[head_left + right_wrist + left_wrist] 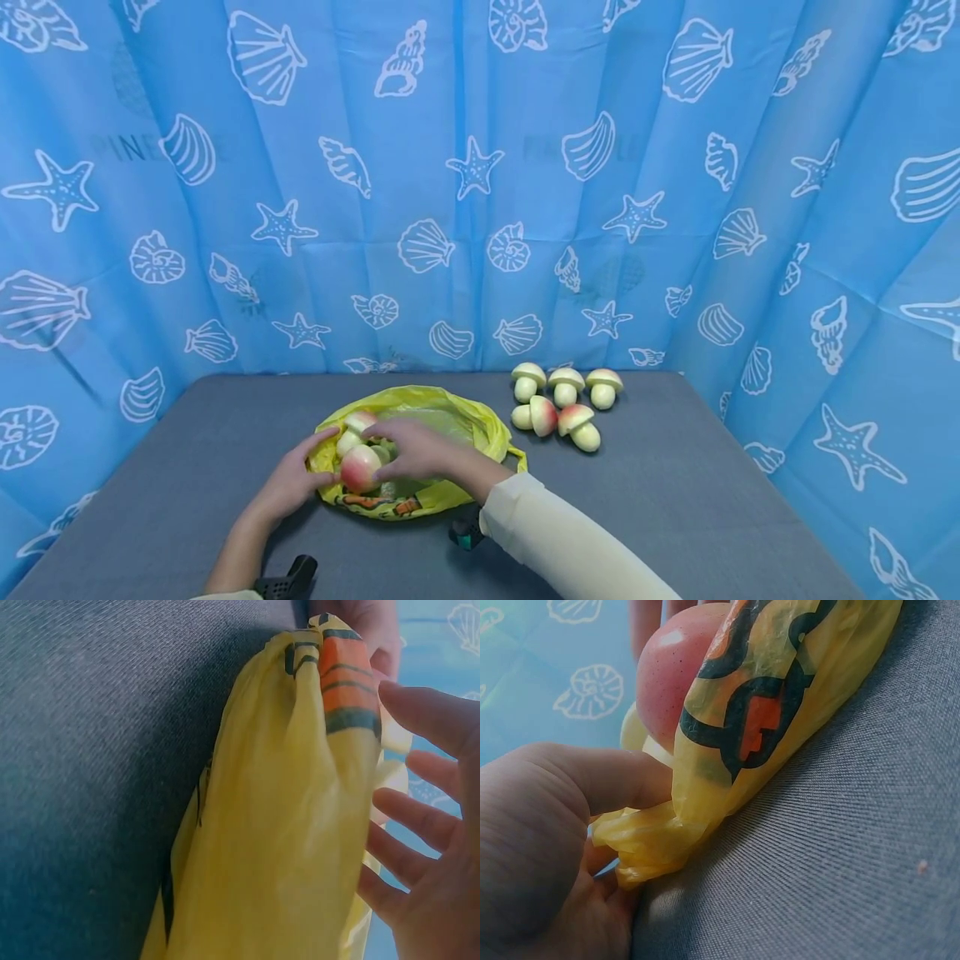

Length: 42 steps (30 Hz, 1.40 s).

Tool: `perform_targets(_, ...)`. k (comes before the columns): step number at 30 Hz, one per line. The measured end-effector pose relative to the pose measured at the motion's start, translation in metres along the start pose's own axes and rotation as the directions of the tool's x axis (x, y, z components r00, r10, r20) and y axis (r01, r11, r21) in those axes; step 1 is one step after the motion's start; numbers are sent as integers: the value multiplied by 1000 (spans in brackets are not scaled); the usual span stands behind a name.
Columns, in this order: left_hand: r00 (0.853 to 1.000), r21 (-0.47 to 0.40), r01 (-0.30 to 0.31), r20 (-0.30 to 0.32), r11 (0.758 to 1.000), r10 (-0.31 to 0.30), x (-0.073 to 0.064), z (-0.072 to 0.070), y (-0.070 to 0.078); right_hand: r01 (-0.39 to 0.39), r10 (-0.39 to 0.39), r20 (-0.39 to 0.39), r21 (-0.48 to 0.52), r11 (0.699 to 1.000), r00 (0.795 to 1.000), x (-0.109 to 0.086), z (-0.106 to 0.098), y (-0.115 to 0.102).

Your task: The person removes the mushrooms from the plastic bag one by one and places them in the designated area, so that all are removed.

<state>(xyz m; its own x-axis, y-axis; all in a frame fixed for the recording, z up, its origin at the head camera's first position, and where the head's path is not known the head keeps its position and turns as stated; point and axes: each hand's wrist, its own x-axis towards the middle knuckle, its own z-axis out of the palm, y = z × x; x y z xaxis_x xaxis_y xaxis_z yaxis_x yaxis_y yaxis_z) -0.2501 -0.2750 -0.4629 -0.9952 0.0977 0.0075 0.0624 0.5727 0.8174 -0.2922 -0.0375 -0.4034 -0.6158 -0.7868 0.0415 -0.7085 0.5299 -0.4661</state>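
Note:
A yellow plastic bag (442,492) with black and orange print lies on the table with its mouth spread wide. Inside, toward its left, are a toy mushroom (361,468) with a pink-red cap and a paler toy mushroom (351,442) behind it. At the bag's left rim is my left hand (294,479); in the left wrist view its thumb (622,780) and fingers pinch the crumpled edge. My right hand (420,450) reaches over the mouth, spread fingers (416,814) around the mushrooms. Whether its fingertips touch one is hard to tell.
Several more toy mushrooms (566,383) lie in two rows to the right of the bag, near the back edge of the grey table (675,500). A blue curtain (465,208) with white shell prints hangs behind and along the sides.

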Motion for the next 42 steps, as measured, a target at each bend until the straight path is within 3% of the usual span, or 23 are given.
perform_targets(9,1000,-3,-2,8,1000,2,1,0,-1,-59,59,78,2,998,995,7,10,-7)
perform_targets(26,1000,-9,6,17,1000,-6,2,-1,0,-96,96,-2,4,995,995,3,11,-14)
perform_targets(36,998,-33,63,30,997,-62,4,-1,1,-81,81,3,3,997,997,1,9,-13)
perform_targets(42,998,-8,49,26,999,-48,4,-1,2,-75,75,-2,20,997,997,0,6,-14)
